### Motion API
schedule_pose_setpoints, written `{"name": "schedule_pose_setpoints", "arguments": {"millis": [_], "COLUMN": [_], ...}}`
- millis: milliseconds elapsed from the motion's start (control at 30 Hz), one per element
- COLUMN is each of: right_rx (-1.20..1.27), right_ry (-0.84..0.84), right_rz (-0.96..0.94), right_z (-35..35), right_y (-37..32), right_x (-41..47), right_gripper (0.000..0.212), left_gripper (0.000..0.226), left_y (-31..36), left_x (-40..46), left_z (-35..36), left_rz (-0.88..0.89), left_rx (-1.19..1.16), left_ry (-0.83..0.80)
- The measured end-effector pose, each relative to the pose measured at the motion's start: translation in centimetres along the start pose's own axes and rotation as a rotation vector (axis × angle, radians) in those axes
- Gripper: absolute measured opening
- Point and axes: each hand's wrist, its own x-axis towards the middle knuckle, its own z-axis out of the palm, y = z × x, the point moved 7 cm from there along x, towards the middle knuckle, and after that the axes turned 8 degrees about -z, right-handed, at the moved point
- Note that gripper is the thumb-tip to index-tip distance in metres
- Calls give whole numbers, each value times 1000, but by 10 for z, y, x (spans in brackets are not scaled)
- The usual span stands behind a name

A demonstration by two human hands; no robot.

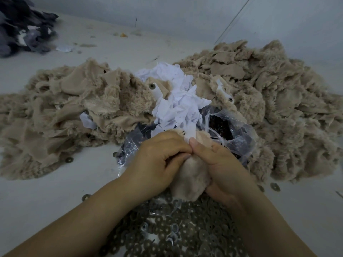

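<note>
Left hand (157, 158) (and right (222, 164)) grips plush (191, 175).

No text, label, brand, number or sign can be read; the plush piece (191, 175), the plastic bag (239, 140), the white scraps (178, 101) and the washers (185, 229) show plain, unmarked surfaces.

wall (185, 15): pale grey | surface (37, 191): white | light: dim, cool

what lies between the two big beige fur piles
In the head view, a heap of white fabric scraps lies between the left pile and right pile, with a clear plastic bag just in front.
</note>
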Motion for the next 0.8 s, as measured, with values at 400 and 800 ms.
{"name": "schedule_pose_setpoints", "arguments": {"millis": [400,800], "right_rx": [86,154], "right_ry": [83,57], "right_rz": [99,161], "right_z": [-1,3], "right_y": [3,9], "right_x": [-2,0], "right_gripper": [56,54], "left_gripper": [23,14], "left_y": [-41,-48], "left_x": [-8,-15], "left_z": [15,25], "left_rz": [-689,-881], "left_rx": [-558,-988], "left_ry": [41,88]}}
